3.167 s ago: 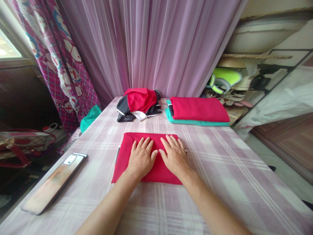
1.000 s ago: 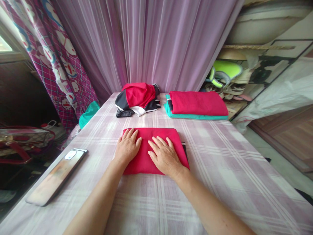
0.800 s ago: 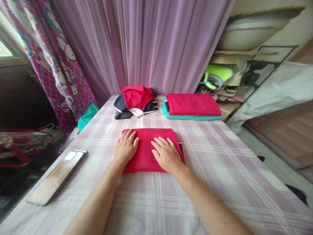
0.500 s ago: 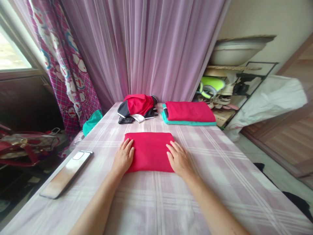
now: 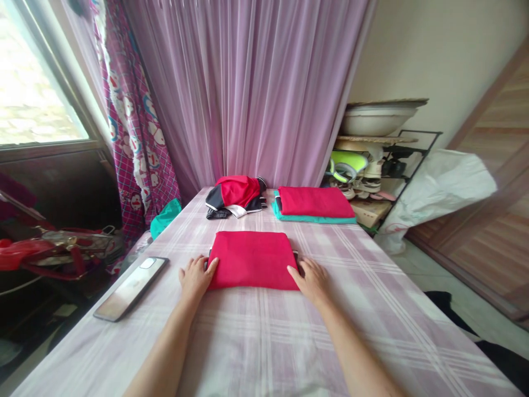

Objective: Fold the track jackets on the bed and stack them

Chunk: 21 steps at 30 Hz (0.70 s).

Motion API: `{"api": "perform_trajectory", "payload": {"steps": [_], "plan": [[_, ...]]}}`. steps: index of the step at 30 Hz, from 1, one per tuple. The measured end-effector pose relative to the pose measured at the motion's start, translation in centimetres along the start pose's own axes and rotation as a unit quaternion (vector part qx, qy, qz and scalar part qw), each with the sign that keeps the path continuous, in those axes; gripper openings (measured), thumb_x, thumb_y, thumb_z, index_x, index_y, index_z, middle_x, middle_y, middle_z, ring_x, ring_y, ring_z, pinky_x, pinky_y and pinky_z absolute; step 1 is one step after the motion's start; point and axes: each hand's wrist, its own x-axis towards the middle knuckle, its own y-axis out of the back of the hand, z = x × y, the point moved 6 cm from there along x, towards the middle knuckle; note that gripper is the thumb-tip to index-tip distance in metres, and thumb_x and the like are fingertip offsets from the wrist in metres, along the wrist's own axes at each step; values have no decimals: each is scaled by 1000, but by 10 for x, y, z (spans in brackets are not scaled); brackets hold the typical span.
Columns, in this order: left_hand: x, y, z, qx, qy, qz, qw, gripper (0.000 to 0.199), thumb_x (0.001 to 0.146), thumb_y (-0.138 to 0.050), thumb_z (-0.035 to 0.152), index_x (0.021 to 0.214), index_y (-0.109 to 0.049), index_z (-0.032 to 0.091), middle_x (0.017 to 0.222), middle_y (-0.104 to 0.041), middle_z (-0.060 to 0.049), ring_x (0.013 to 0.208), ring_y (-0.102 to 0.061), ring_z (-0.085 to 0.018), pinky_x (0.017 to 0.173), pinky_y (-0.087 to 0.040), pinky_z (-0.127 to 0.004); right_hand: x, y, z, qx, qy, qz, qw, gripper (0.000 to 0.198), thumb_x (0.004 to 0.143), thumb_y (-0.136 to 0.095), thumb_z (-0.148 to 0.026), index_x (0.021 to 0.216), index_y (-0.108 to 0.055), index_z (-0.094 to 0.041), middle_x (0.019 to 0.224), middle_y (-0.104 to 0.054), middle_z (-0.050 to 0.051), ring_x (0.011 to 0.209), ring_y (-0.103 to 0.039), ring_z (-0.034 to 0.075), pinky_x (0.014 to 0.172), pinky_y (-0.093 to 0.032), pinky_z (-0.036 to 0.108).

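Garment (image 5: 253,260), folded and red, lies between left hand (image 5: 195,278) and right hand (image 5: 314,280), equally near, long axis apparently crosswise; thumbs overlap its ends, fingers' clamping unclear.

The phone (image 5: 131,289) lies left of the nearest cloth (image 5: 253,260).

No text, label or number can be read anywhere.
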Motion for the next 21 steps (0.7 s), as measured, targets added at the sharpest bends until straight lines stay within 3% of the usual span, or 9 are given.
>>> {"api": "perform_trajectory", "payload": {"steps": [4, 6, 10, 17, 21], "plan": [[1, 0, 3, -55, 20, -12, 998, 38, 95, -42, 46, 106, -68, 20, 134, -64, -13, 135, -48, -33, 113, -23, -62, 2, 3, -18, 18, -21, -42, 999, 31, 88, -56, -44, 100, -71, -19, 106, -74, 13, 102, -67, 26, 87, -46, 37], [2, 1, 6, -95, 28, -21, 995, 35, 94, -45, 45, 106, -66, 19, 121, -71, -12, 123, -59, -30, 110, -33, -53, 1, 6, -26, 20, -48, -49, 997, 30, 89, -55, -43, 98, -70, -18, 95, -75, 12, 91, -70, 26, 79, -48, 34], [6, 5, 15, -194, 51, -31, 979, 34, 88, -53, 43, 110, -61, 18, 106, -74, -10, 98, -70, -26, 84, -51, -35, 0, 8, -43, 39, -85, -44, 995, 39, 86, -58, -35, 120, -64, -17, 94, -75, 11, 84, -72, 26, 69, -50, 32], [16, 34, 63, -227, -19, 15, 974, 25, 83, -57, 31, 106, -61, 23, 106, -74, -4, 93, -70, -23, 77, -49, -32, 34, 30, -74, 77, -5, 9, 997, 36, 82, -54, -21, 116, -66, -23, 109, -73, 8, 93, -70, 23, 78, -52, 31], [35, 44, 106, -244, -67, 50, 966, 26, 82, -58, 29, 107, -60, 25, 106, -73, -2, 95, -69, -23, 79, -49, -32, 71, 49, -69, 54, 29, 30, 998, 37, 84, -53, -19, 118, -66, -21, 115, -71, 10, 99, -67, 23, 82, -51, 32]]}}
